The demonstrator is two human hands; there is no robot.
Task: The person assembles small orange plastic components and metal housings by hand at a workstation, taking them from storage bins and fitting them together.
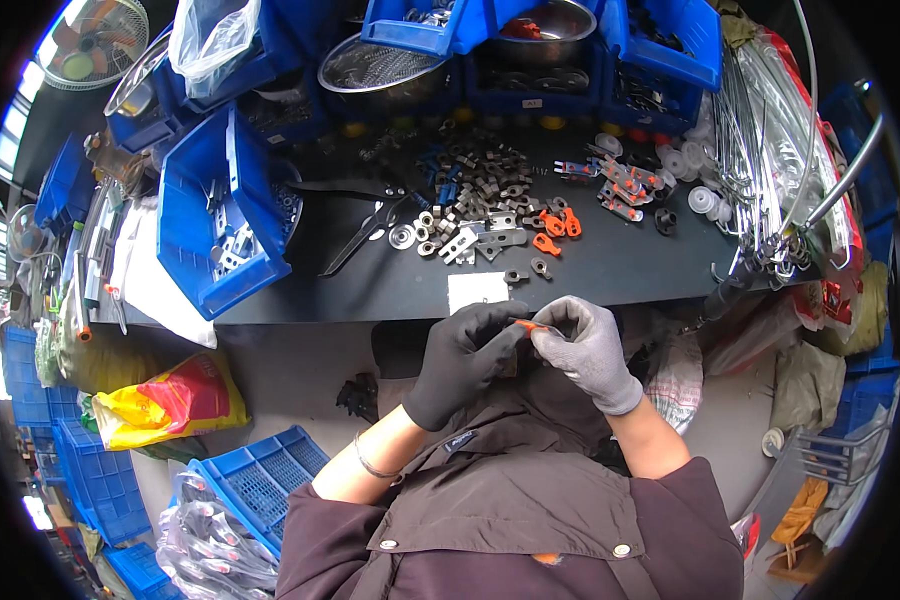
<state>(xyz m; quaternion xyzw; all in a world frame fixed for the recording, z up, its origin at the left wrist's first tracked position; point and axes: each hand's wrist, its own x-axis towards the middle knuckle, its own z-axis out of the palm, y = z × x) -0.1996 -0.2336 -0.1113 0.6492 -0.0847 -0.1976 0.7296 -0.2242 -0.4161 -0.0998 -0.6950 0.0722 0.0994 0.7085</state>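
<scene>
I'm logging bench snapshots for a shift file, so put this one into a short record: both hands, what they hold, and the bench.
Left hand: black glove, pinching orange piece
Right hand: grey glove, pinching the same piece
Bench middle: pile of metal parts
Bench front edge: white paper
Bench left: blue bin
Bench right: metal rods
</scene>
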